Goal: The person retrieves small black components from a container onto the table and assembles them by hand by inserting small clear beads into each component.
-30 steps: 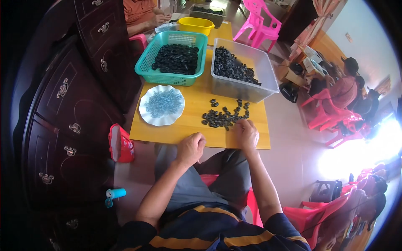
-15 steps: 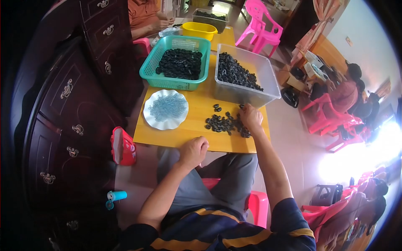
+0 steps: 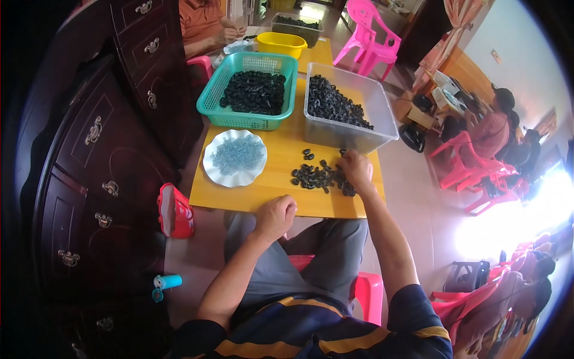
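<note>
On the yellow wooden table (image 3: 275, 199), my right hand (image 3: 357, 170) bends over the right side of a loose pile of small black rings (image 3: 315, 177); its fingertips are too small to read. My left hand (image 3: 275, 216) rests with curled fingers at the near table edge, and whether it holds anything is hidden. A scalloped white plate (image 3: 234, 179) of thin bluish-clear pieces lies to the left of the pile. Behind it stands a green basket (image 3: 242, 119) of black pieces, and beside that a clear plastic bin (image 3: 344, 139) holding more black rings.
A yellow basin (image 3: 280, 45) and another bin (image 3: 297, 30) stand farther back, near a person (image 3: 203, 27) in an orange top. Dark drawers (image 3: 89, 155) line the left. Pink chairs (image 3: 371, 42) and several seated people are at the back and right.
My right hand has moved away from me, from the pile's near side to its upper right side. My left hand stays curled at the table edge. The view has shifted slightly.
</note>
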{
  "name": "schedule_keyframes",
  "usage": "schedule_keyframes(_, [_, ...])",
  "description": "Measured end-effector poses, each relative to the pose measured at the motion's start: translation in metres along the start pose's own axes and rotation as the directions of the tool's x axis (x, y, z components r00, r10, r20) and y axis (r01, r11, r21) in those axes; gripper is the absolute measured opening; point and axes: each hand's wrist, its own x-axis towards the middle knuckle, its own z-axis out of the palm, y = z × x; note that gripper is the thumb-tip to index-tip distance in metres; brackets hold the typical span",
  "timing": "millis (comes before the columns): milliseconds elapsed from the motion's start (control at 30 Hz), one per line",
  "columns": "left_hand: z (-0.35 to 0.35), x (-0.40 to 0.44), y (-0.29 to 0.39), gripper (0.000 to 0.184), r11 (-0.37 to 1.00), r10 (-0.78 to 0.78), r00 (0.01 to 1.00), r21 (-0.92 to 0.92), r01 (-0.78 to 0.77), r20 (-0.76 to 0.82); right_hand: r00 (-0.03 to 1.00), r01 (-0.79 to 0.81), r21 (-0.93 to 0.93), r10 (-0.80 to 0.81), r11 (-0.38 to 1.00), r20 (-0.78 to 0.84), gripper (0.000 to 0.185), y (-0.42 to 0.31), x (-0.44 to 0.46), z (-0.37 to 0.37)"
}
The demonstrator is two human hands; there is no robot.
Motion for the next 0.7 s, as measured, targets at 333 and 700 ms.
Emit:
schedule_keyframes(333, [0.003, -0.001, -0.004, 0.008, 0.999, -0.015, 1.000, -0.030, 0.015, 0.006, 0.984, 0.114, 0.288, -0.068, 0.951, -0.166, 0.017, 0.001, -0.022, -0.021])
schedule_keyframes(700, [0.005, 0.000, 0.015, 0.008, 0.914, -0.166, 0.986, -0.374, 0.158, 0.013, 0.947, -0.321, 0.923, 0.043, 0.214, 0.319, 0.015, -0.029, -0.142, -0.022])
